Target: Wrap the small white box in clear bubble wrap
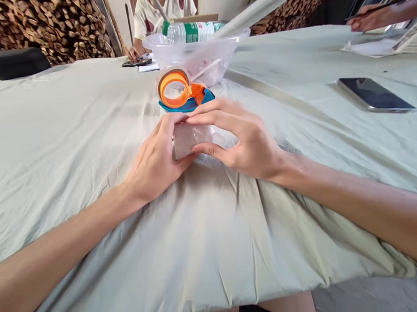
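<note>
Clear packet (pixel 188 141) lies crosswise; your left hand (pixel 155 152) clasps its left end, your right hand (pixel 244 139) grips across it.

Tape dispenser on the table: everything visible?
The plastic-looking tape dispenser has an orange hub ring inside a tape roll, an orange bracket at right and a blue base. It rests on the cloth-covered table, ring opening facing the camera, beyond the right hand and before the translucent tub. Contact with either is unclear.

From here I can read no text; the green label (pixel 192 32) on the bottle (pixel 177 31) in the basin (pixel 199 53) is too small.
</note>
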Motion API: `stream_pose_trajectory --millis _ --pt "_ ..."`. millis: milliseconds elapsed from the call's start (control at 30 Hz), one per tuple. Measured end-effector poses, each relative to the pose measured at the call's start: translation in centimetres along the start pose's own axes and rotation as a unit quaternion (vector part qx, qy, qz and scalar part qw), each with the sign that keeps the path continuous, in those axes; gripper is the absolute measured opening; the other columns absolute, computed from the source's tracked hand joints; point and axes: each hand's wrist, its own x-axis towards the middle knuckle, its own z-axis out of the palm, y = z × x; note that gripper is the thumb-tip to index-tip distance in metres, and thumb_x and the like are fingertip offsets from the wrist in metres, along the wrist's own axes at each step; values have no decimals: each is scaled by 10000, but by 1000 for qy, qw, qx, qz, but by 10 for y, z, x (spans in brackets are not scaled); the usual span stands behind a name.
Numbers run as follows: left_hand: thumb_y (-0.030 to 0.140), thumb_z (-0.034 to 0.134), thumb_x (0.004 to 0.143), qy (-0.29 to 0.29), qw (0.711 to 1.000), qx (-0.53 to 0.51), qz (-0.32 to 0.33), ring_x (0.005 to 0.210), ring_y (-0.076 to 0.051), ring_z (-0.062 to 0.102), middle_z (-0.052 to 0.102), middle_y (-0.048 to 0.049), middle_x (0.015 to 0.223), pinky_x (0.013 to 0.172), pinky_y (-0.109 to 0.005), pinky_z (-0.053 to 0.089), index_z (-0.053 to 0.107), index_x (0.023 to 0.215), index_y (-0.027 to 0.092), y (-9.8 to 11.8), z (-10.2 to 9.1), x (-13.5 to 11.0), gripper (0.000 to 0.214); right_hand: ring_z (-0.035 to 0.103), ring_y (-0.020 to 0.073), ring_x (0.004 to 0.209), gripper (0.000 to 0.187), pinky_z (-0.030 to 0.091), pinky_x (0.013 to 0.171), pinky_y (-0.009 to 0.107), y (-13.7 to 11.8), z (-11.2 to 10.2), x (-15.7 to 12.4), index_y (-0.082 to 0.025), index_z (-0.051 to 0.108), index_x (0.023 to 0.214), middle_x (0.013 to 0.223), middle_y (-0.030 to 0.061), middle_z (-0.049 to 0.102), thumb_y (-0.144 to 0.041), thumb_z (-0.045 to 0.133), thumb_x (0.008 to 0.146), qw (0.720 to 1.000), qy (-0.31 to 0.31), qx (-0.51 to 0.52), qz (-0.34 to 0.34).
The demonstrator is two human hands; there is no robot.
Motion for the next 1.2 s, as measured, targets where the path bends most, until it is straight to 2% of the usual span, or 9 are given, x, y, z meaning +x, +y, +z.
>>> stream_pose_trajectory --millis 200,367,433,567,667,767,833,1000,1200 --pt "254 889 927 -1 1000 18 -2 1228 -236 755 723 -60 1416 975 -359 684 553 1443 291 1 -2 0 617 829 253 1206 115 647 1075 441 -3 -7 -1 -246 788 1158 1261 48 868 -176 768 1069 999 42 12 4" --pt "244 872 941 -7 1000 30 6 1241 -228 746 720 -56 1425 1015 -357 680 556 1458 274 3 -3 0 606 831 247 1132 110 633 1043 453 -7 -10 2 -245 771 1012 1185 29 877 -190 724 1095 998 57 -29 10" --pt "243 842 959 -12 999 36 6 1250 -236 739 710 -63 1442 1026 -370 679 554 1461 271 5 -4 -1 579 817 253 1075 132 642 1030 472 -9 -12 4 -255 757 985 1104 33 863 -237 711 1108 997 60 -7 39" --pt "235 809 969 -28 998 51 -8 1251 -255 728 701 -69 1449 1031 -398 676 559 1466 279 10 -5 -2 558 769 251 971 205 667 981 477 -10 -14 9 -280 732 925 1015 35 821 -380 740 1104 984 90 65 141" --pt "243 786 980 -34 998 53 -7 1287 -266 722 696 -73 1461 1058 -409 668 561 1481 285 11 -5 -1 551 743 217 868 314 692 880 431 -2 -9 10 -265 714 892 952 29 787 -519 793 1060 958 124 130 224" --pt "230 756 995 -33 998 50 12 1336 -260 713 698 -81 1476 1111 -402 650 548 1491 269 10 -4 0 539 724 197 776 465 713 759 401 8 -2 8 -264 674 866 872 22 739 -688 822 987 925 121 213 290" --pt "215 749 998 -30 998 58 26 1339 -254 716 703 -82 1473 1107 -388 650 545 1485 263 9 -3 0 531 722 198 756 507 720 723 398 11 1 8 -265 664 860 853 24 725 -733 837 950 915 129 234 302" --pt "156 709 1013 -35 995 80 55 1337 -271 728 721 -87 1461 1116 -413 657 557 1485 256 14 -3 -1 506 682 189 670 542 673 635 389 8 -2 11 -279 642 854 813 15 681 -778 844 916 918 137 231 292" --pt "-1 569 984 -66 979 113 155 1426 -253 686 700 -74 1523 1249 -428 610 433 1646 300 21 -9 -1 740 672 188 602 536 633 582 410 25 -22 15 -297 595 889 893 19 706 -776 833 933 911 213 192 296"
